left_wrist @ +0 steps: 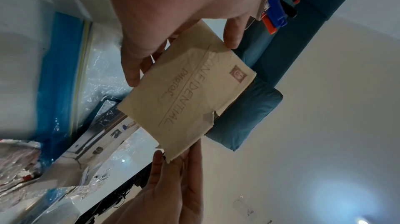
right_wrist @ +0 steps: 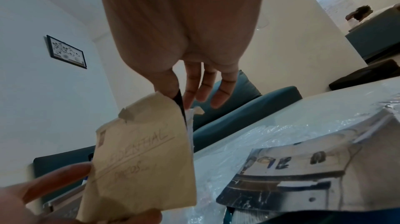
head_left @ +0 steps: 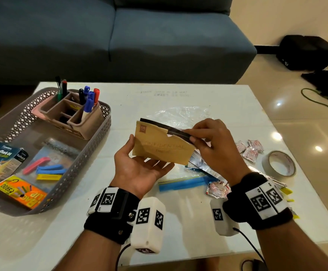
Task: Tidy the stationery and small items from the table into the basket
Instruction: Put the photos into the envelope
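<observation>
The left hand (head_left: pixel 139 169) lies palm up above the desk (head_left: pixel 178 222), thumb and fingers curled round the lower left part of a tan envelope (head_left: pixel 159 145) and gripping it. The right hand (head_left: pixel 216 145) pinches the envelope's upper right edge, where a dark strip (head_left: pixel 167 127) runs along the top; thumb and forefinger close on that strip, the other fingers (right_wrist: pixel 223 94) hanging straight behind it. The envelope is held in the air between both hands, tilted, its torn flap uppermost, the word "CONFIDENTIAL" handwritten across its face.

Below the hands, on the desk, lies a clear zip bag (head_left: pixel 180 184) with a blue seal, and on it some silvery packets (head_left: pixel 200 163). Just to the right of these are small red-and-white sachets (head_left: pixel 249 149), and further right a roll of tape (head_left: pixel 278 163). A sheet of clear plastic (head_left: pixel 184 114) lies beyond the envelope.

At the desk's left edge stands the grey basket (head_left: pixel 98 141). In it is a pink organiser (head_left: pixel 69 118) holding markers (head_left: pixel 88 102), a Koflet-H box (head_left: pixel 2 161), an orange box (head_left: pixel 20 190) and a bag of coloured clips (head_left: pixel 47 169).

A blue sofa (head_left: pixel 120 40) stands beyond the desk. Black bags (head_left: pixel 306 53) lie on the floor at far right.
</observation>
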